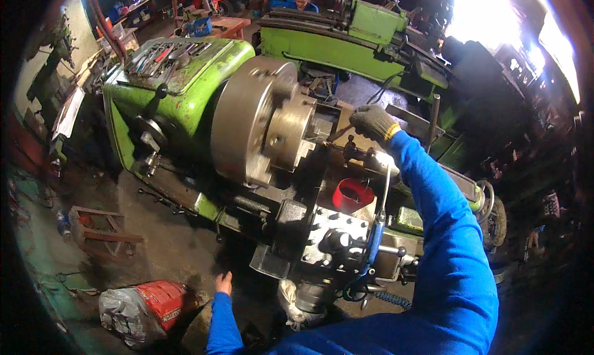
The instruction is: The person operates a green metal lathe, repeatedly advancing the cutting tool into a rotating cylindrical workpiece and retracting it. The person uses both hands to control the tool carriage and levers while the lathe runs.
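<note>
Machine workshop, green lathe (185,101), large chuck (241,123), hand tools (162,56), another green machine (328,50)

Pale printed lettering (171,316) — slanted, on the red side of a sack (148,307), lower left

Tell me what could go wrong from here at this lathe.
If the chuck is turning, it might snag the gloved right hand or the slim tool in its grip. The red container near the tool post could get knocked over. Hand tools lying on the green headstock might shake off.
</note>
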Demonstrator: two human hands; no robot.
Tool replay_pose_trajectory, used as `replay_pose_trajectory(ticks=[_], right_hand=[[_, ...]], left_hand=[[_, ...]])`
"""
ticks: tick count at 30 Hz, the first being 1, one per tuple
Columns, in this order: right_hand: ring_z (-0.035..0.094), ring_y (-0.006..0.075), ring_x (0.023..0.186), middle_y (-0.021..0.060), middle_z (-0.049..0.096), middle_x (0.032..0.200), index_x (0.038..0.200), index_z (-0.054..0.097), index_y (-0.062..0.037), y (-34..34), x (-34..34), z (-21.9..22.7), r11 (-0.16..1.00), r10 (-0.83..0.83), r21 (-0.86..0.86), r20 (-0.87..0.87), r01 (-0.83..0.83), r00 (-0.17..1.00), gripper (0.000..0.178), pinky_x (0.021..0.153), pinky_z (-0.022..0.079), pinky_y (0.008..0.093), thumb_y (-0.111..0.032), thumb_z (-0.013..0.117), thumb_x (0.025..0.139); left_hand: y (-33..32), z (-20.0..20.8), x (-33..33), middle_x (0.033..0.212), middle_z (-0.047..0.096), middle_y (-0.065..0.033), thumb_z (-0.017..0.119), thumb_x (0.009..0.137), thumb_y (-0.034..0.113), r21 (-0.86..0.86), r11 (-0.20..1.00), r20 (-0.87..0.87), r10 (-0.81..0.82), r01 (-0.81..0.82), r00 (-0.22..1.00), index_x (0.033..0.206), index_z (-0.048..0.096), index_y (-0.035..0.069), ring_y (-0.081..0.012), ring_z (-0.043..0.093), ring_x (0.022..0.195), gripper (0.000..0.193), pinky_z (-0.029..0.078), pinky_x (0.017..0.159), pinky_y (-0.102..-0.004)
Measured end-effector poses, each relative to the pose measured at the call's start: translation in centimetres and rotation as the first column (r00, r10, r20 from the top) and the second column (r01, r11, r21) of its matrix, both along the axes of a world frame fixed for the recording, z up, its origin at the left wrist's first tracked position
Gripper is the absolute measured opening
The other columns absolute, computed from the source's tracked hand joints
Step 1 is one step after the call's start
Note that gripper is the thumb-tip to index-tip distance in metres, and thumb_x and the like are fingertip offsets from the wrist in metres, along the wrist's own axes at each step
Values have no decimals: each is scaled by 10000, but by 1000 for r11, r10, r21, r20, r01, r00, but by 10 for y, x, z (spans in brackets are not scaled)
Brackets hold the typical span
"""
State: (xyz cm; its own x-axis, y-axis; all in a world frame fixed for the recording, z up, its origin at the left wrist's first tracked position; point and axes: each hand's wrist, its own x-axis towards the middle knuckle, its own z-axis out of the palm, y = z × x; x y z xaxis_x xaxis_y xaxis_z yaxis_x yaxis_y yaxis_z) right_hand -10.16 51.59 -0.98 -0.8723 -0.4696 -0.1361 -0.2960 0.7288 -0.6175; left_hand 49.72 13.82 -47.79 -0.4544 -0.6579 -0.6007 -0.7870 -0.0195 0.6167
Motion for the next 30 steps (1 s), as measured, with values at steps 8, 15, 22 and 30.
replay_pose_trajectory(ticks=[8,15,22,30], right_hand=[[751,285,759,129,739,856,931,773,-96,-31,-38,-21,770,577,513,-303,-380,759,111,644,588,431,-164,715,865],[721,307,862,123,747,963,988,774,-62,20,-12,-19,942,317,64,-492,-330,811,135,770,586,389,-118,705,887],[610,93,741,-10,686,824,963,749,-21,36,82,56,871,338,-432,183,-234,923,183,656,510,292,-200,708,951],[696,151,926,80,759,999,1078,773,-15,29,95,51,749,614,-488,258,-448,746,278,822,571,319,-215,789,886]], left_hand=[[73,112,76,1145,752,-181,760,952,224,-311,950,-7,10,-12,1000,1181,707,-52,-280,701,1092,362,536,1002,-387],[119,322,-109,1085,724,-109,720,958,65,-470,878,-545,-205,-94,813,1183,711,-27,-220,709,997,243,566,923,-355],[189,481,-274,1004,666,-109,811,893,164,-731,646,-501,-726,218,471,1211,742,39,-305,653,954,349,543,864,-423],[212,447,-346,927,621,-44,812,851,366,-880,346,-193,-886,324,423,1066,774,102,-264,606,959,343,430,889,-426]])
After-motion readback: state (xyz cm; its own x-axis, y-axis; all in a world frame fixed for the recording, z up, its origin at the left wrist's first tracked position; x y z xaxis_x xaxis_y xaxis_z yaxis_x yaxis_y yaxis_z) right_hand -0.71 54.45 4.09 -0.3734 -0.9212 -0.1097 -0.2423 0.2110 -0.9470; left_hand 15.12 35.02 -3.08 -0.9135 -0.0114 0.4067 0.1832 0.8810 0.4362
